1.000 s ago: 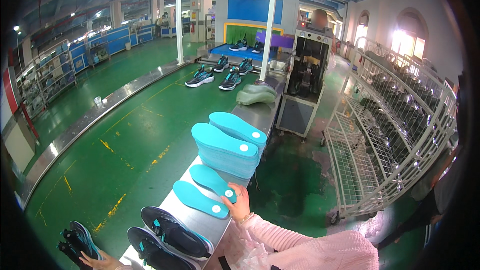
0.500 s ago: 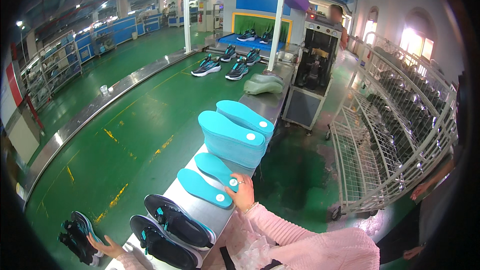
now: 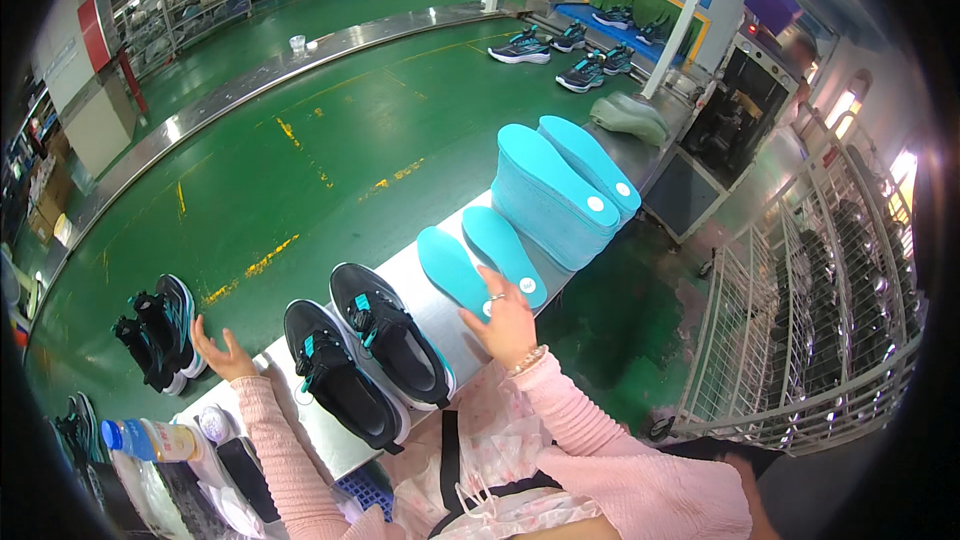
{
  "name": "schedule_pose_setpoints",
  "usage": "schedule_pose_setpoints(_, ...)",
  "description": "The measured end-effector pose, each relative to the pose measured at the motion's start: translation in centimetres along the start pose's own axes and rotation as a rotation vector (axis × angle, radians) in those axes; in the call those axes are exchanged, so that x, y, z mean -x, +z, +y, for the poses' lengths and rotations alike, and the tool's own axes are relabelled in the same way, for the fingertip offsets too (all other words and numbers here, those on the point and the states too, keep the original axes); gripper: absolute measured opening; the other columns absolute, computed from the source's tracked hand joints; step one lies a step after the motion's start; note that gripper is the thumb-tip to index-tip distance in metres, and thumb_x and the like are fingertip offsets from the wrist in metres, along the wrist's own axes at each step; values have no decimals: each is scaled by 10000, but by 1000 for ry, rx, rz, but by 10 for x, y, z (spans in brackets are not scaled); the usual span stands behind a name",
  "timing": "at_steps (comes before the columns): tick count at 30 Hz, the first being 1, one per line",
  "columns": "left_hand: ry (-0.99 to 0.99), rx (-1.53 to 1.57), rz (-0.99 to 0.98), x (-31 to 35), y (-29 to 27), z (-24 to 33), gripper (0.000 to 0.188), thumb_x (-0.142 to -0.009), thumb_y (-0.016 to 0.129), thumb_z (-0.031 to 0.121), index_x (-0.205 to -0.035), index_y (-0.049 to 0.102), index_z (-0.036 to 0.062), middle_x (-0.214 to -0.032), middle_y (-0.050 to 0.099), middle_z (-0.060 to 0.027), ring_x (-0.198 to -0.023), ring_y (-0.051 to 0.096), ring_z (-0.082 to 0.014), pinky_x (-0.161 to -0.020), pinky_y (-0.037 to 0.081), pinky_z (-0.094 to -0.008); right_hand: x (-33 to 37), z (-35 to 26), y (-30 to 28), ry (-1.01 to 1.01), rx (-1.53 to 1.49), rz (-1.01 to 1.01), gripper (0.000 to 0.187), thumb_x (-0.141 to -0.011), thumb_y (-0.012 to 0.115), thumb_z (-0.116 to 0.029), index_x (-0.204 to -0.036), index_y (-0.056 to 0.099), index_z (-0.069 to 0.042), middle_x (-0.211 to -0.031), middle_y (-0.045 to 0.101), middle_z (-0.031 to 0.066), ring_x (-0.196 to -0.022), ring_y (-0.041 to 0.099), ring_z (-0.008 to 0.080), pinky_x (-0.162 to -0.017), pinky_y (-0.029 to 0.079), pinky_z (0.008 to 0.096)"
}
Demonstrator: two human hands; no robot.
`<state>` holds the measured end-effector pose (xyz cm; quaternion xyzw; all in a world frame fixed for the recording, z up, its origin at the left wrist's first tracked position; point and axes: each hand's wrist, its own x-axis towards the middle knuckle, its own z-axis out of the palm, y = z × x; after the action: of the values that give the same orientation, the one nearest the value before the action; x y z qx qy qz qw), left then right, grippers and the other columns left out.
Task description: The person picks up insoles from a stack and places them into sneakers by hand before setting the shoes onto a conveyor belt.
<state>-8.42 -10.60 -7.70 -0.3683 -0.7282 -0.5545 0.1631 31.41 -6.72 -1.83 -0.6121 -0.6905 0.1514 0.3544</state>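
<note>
Two single turquoise insoles, a left one point(image 3: 447, 262) and a right one point(image 3: 497, 243), lie side by side on the white ledge point(image 3: 408, 268). My right hand point(image 3: 508, 322) rests at their heel ends, fingers stretched out and partly covering the left insole's white dot. Closer to me, a pair of black sneakers with turquoise laces, one point(image 3: 340, 380) beside the other point(image 3: 392, 335), sits on the ledge. My left hand point(image 3: 225, 352) is spread and apart from them, next to another pair of black sneakers point(image 3: 160, 330) on the green conveyor.
Beyond the single insoles stand two tall stacks of turquoise insoles point(image 3: 550, 200). Grey-green shoe-shaped forms point(image 3: 628, 118) lie farther along. Several sneakers point(image 3: 585, 70) stand near the machine opening. A wire rack point(image 3: 790, 340) is at right. A blue-capped bottle point(image 3: 150, 440) lies lower left.
The view has swung left and downward, bringing the bottle and more sneakers into sight. My right hand has shifted from the right insole's heel toward the left insole's heel. My left hand stays spread.
</note>
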Motion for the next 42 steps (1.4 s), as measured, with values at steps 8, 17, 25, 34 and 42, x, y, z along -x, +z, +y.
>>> schedule_pose_setpoints(8,-85,134,-37,2,5,10,399,-740,481,40,-1138,456,59,-1197,413,-97,-1050,454,-226,-825,391,-343,5,21,25,-162,284,84,464,-705,611,-202,-1118,450,-68,-1128,455,151,-1016,426,289,-857,331,395)
schedule_pose_setpoints(17,-135,235,-173,10,10,17,386,-738,486,17,-1121,469,63,-1151,443,-86,-992,478,-222,-763,436,-316,0,24,17,-125,291,71,444,-703,606,-207,-1104,467,-77,-1113,472,116,-1009,431,292,-857,333,396)
schedule_pose_setpoints(25,-150,252,-222,12,15,11,374,-736,483,7,-1105,476,69,-1130,455,-81,-939,494,-213,-743,446,-313,-76,36,5,-109,351,76,502,-713,593,-266,-1157,426,-99,-1141,457,117,-1014,438,300,-849,359,396)
schedule_pose_setpoints(34,-144,338,-230,16,24,-20,407,-739,475,-11,-1139,439,54,-1120,450,-76,-935,475,-214,-756,443,-326,-103,55,28,87,478,-5,602,-667,635,-344,-1164,401,-101,-1149,443,111,-1016,437,313,-830,378,431)
schedule_pose_setpoints(42,-127,264,-277,14,25,-21,343,-721,476,-18,-1062,484,18,-1075,471,-101,-906,491,-212,-776,426,-309,-106,67,32,119,334,-55,604,-654,661,-303,-1147,390,-83,-1102,439,151,-989,440,339,-833,384,409)
